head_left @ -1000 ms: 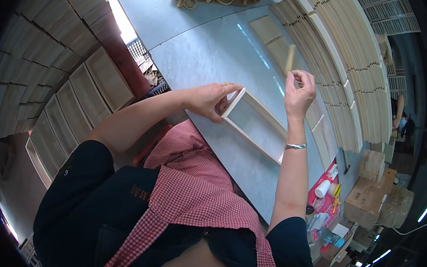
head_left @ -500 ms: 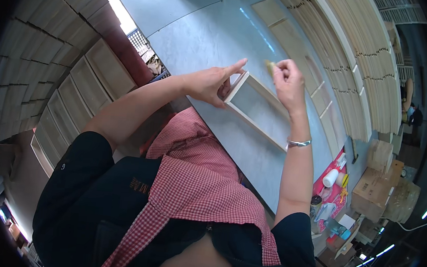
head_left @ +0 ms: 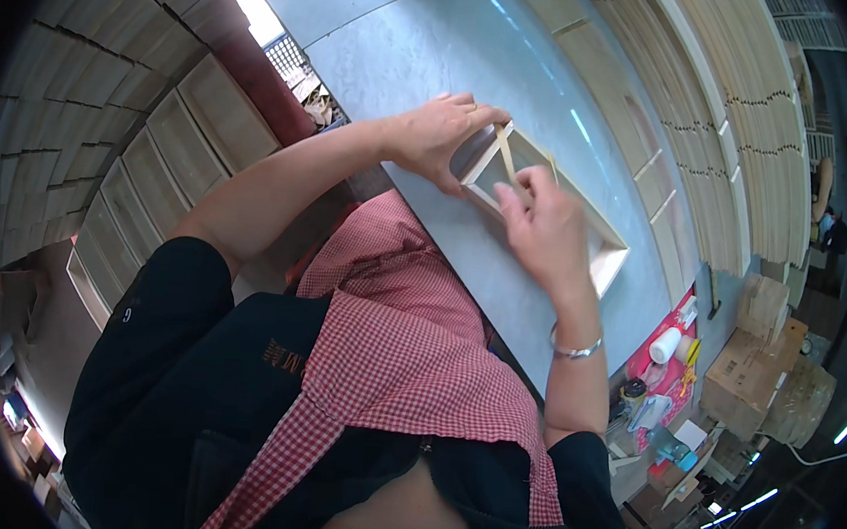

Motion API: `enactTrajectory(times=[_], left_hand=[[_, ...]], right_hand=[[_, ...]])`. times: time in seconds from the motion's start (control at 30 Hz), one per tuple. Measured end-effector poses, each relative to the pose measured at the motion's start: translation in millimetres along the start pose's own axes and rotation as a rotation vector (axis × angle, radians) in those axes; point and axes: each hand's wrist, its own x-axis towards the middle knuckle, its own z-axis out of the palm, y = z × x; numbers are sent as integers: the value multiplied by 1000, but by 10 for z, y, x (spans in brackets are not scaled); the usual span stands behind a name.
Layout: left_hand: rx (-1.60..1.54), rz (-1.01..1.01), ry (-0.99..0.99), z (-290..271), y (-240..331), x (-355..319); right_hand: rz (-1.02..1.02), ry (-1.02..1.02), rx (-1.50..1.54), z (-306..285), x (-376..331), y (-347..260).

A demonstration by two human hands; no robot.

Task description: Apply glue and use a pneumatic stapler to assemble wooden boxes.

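I am watching a shallow rectangular wooden frame [head_left: 585,232] lying flat on the grey worktable [head_left: 431,46], close to its near edge. The frame is pale, unfinished softwood with thin, straight walls and square corners; the smooth, faintly glossy tabletop is showing through its open middle.

The left hand [head_left: 439,136] is resting on the frame's left end, fingers curled down over that short wall and pressing on it. The right hand [head_left: 546,229] is lying over the frame's middle, fingers bent and pinching a thin wooden slat [head_left: 504,152], a narrow flat strip of the same pale wood, which is running slantwise across the left end of the frame. I cannot tell whether the slat is touching the frame's walls along its length. A slim silver bracelet [head_left: 576,348] is circling the right wrist.

Beyond the frame, more flat wooden frames [head_left: 643,133] are lying on the table, and tall stacks of thin pale boards [head_left: 743,121] are curving along the far right. A red-and-white checked apron [head_left: 407,353] of woven cloth is hanging over a dark shirt. Brown cardboard boxes [head_left: 748,375] are sitting to the lower right.
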Motion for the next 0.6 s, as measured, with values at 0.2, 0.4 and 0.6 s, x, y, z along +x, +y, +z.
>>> enactTrajectory(times=[0.2,0.4,0.6], left_hand=[[35,1,-64,-51,27,71],[0,-52,-108,-50,58,56],[1,-184,-182,-128,148,55]], right_hand=[[-361,243,36,682,-344,-70],[-259,259,-81,718,-800,400],[98,494,-95,370,-1575,1354]])
